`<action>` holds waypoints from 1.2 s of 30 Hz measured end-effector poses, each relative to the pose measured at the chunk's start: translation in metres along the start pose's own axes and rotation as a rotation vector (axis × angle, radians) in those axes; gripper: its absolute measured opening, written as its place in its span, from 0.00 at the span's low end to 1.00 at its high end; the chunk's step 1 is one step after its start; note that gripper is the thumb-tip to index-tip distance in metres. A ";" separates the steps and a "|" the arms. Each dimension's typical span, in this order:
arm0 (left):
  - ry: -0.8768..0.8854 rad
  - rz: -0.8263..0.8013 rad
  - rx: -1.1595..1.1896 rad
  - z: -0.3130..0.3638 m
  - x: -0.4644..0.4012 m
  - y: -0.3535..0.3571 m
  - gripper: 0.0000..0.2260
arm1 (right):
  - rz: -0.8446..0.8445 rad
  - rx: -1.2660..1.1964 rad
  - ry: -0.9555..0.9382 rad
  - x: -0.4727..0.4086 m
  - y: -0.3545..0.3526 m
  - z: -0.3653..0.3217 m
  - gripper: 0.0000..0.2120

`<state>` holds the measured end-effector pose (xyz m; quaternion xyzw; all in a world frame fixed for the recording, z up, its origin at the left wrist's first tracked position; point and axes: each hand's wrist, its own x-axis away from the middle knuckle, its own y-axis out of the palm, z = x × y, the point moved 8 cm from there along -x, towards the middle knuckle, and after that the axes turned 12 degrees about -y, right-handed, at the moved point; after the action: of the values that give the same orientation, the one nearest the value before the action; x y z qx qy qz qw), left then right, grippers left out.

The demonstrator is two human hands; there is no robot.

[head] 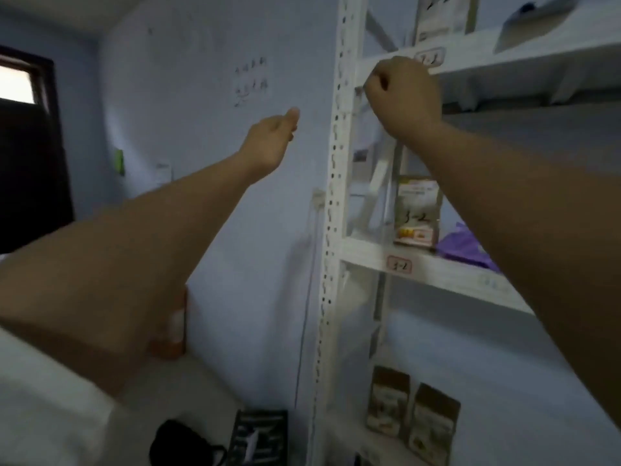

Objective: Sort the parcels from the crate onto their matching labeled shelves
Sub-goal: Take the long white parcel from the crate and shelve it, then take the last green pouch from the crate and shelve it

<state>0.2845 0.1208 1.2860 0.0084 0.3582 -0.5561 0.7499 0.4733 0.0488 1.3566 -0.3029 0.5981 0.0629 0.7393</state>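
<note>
A white metal rack [336, 183] fills the right side. My right hand [403, 92] is raised in a fist, holding nothing, in front of the upper shelf's edge, next to a red-framed label [428, 58]. My left hand [272, 139] is lifted toward the wall left of the rack, holding nothing, with the thumb out and the fingers mostly hidden. A parcel marked 3-2 [417, 213] stands on the middle shelf above its 3-2 label [399, 265]. Another parcel [440, 15] stands on the upper shelf. A dark crate [258, 438] lies on the floor below.
A purple bag [465, 245] lies right of the 3-2 parcel, and a grey bag [534, 21] is on the upper shelf. Two brown boxes [388, 401] [433, 422] stand on the low shelf. An orange box [174, 331] shows behind my left arm. A dark door [30, 146] is at the left.
</note>
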 end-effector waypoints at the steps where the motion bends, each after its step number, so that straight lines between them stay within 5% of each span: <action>1: -0.041 -0.012 -0.049 -0.028 0.009 -0.014 0.25 | -0.068 -0.040 0.018 0.013 0.030 -0.013 0.13; 9: -0.396 -0.027 -0.201 -0.274 0.104 -0.113 0.22 | -0.589 -0.431 0.238 0.197 0.274 -0.150 0.17; 16: -0.807 0.076 -0.223 -0.461 0.213 -0.166 0.23 | -1.065 -0.742 0.461 0.372 0.415 -0.275 0.19; 18: -0.924 0.075 -0.205 -0.506 0.246 -0.160 0.23 | -1.165 -0.815 0.494 0.417 0.444 -0.308 0.11; 24: -1.174 0.053 -0.165 -0.622 0.326 -0.111 0.23 | -1.325 -0.860 0.483 0.515 0.528 -0.353 0.16; 27: -1.316 0.034 -0.134 -0.679 0.350 -0.082 0.23 | -1.414 -0.809 0.504 0.546 0.565 -0.346 0.07; 30: -1.408 -0.010 -0.107 -0.729 0.362 -0.048 0.23 | -1.463 -0.814 0.572 0.582 0.607 -0.331 0.16; 36: -1.565 -0.003 0.052 -0.825 0.415 0.023 0.22 | -1.637 -0.715 0.761 0.700 0.673 -0.310 0.17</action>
<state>-0.0798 0.1249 0.4368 -0.3688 -0.2879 -0.4097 0.7831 0.0984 0.2424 0.4283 -0.8322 0.3471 -0.3951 0.1757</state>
